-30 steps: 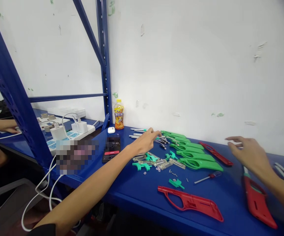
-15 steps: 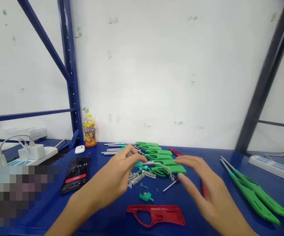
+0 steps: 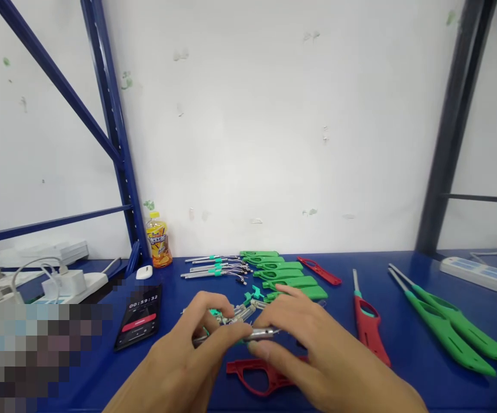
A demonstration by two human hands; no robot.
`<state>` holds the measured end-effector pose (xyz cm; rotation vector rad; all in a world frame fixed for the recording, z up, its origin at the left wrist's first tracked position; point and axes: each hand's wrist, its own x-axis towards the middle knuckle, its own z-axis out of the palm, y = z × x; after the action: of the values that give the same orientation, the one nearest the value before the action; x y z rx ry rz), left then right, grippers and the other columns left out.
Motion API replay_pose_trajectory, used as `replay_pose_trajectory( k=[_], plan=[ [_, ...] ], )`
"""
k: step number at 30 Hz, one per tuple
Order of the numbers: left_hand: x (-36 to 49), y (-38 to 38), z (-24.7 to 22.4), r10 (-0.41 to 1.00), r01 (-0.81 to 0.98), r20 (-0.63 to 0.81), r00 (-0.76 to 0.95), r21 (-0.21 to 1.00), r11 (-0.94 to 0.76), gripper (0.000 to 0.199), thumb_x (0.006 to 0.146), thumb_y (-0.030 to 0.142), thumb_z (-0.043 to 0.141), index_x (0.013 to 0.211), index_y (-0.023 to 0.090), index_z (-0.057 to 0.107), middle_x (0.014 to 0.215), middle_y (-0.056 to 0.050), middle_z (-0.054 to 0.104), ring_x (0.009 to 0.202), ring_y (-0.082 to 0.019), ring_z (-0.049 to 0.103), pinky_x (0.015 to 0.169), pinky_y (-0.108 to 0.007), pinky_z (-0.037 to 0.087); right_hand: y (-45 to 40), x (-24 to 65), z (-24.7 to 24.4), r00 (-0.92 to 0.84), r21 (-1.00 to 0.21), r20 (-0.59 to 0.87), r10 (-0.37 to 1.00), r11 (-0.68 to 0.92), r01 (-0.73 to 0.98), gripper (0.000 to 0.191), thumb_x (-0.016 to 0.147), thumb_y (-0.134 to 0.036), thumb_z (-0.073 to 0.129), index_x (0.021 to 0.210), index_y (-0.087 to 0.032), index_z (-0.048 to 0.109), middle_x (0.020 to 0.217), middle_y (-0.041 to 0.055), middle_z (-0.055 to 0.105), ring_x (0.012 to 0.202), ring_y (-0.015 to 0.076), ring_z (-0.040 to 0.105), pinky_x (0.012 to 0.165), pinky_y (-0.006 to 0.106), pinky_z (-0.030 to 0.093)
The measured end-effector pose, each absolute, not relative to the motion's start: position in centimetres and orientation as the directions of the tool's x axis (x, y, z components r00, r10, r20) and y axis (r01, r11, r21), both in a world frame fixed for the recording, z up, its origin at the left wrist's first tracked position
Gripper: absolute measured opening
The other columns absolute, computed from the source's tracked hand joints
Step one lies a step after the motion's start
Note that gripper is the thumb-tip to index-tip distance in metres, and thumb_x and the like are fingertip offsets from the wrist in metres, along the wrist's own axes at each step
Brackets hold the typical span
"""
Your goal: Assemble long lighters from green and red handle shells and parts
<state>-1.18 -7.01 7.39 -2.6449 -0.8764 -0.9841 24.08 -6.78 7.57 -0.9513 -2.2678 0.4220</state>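
Note:
A thin silvery metal lighter tube [image 3: 262, 334] lies crosswise between my two hands, low over the blue table. My left hand [image 3: 199, 347] is closed on it, thumb along its near side. My right hand [image 3: 304, 335] closes around its right end, with the thumb below and the fingers above; a thin wire runs from that end in among the fingers. Just beneath sits a red lighter handle half [image 3: 252, 378], partly covered by my right hand. Behind the hands are clear and teal small parts [image 3: 248, 310], largely hidden.
Several green handle shells [image 3: 282, 274] and wired metal tubes [image 3: 214, 268] lie at the back. To the right are a red shell [image 3: 319, 269], a red lighter [image 3: 371, 330] and two green lighters [image 3: 450, 327]. A phone [image 3: 139, 315], earbud case [image 3: 144, 272] and bottle [image 3: 159, 241] stand left.
My right hand has moved left and closed in on the tube's end, where it was open and apart before. The tube is lower and nearer now. The view has shifted slightly.

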Motion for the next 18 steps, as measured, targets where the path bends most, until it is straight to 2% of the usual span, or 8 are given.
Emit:
replay_pose_trajectory(
  k=[3,7,11,15,18],
  plan=[
    [-0.9,-7.2,7.6,0.435,0.558,0.663,0.609,0.031,-0.829,0.038,0.106,0.007,0.048,0.135,0.028,0.061,0.119,-0.005,0.068,0.093,-0.014,0.076,0.080,-0.017,0.061,-6.6,23.7,7.3,-0.561,-0.464,0.457,0.690,0.723,0.512,0.009,0.114,-0.032,0.060,0.108,-0.027,0.066,0.104,-0.0063,0.072,0.106,0.0161,0.068,0.134,0.048,0.016],
    [-1.0,-7.0,8.0,0.407,0.490,0.667,0.624,0.071,-0.869,0.023,0.112,0.018,0.049,0.126,0.028,0.065,0.112,-0.002,0.074,0.090,-0.014,0.077,0.078,-0.016,0.060,-6.7,24.1,7.4,-0.561,-0.432,0.457,0.690,0.724,0.538,0.008,0.112,-0.027,0.064,0.106,-0.030,0.068,0.102,-0.0085,0.072,0.102,0.0155,0.066,0.130,0.046,0.025],
    [-1.1,-7.5,8.4,0.504,0.494,0.547,0.668,0.181,-0.851,0.021,0.112,0.016,0.051,0.116,0.025,0.069,0.105,0.000,0.076,0.087,-0.014,0.075,0.081,-0.019,0.058,-6.6,24.5,7.1,-0.589,-0.406,0.433,0.682,0.732,0.548,0.008,0.111,-0.028,0.065,0.107,-0.033,0.069,0.099,-0.0089,0.072,0.097,0.0174,0.067,0.127,0.049,0.031],
    [-1.0,-7.9,8.7,0.666,0.590,0.379,0.643,0.311,-0.745,0.019,0.109,0.015,0.059,0.119,0.024,0.073,0.109,-0.001,0.074,0.095,-0.016,0.073,0.087,-0.022,0.057,-5.7,24.6,6.0,-0.609,-0.339,0.473,0.637,0.769,0.542,0.010,0.108,-0.036,0.068,0.099,-0.033,0.069,0.093,-0.0073,0.073,0.090,0.0196,0.071,0.119,0.047,0.043],
    [-1.2,-7.2,8.8,0.681,0.566,0.331,0.653,0.385,-0.730,0.018,0.110,0.018,0.060,0.119,0.024,0.075,0.110,0.000,0.075,0.099,-0.016,0.071,0.089,-0.023,0.053,-5.0,24.7,4.9,-0.610,-0.280,0.505,0.610,0.785,0.553,0.017,0.109,-0.041,0.065,0.095,-0.032,0.069,0.089,-0.0059,0.073,0.085,0.0210,0.071,0.113,0.047,0.049]
  ],
)
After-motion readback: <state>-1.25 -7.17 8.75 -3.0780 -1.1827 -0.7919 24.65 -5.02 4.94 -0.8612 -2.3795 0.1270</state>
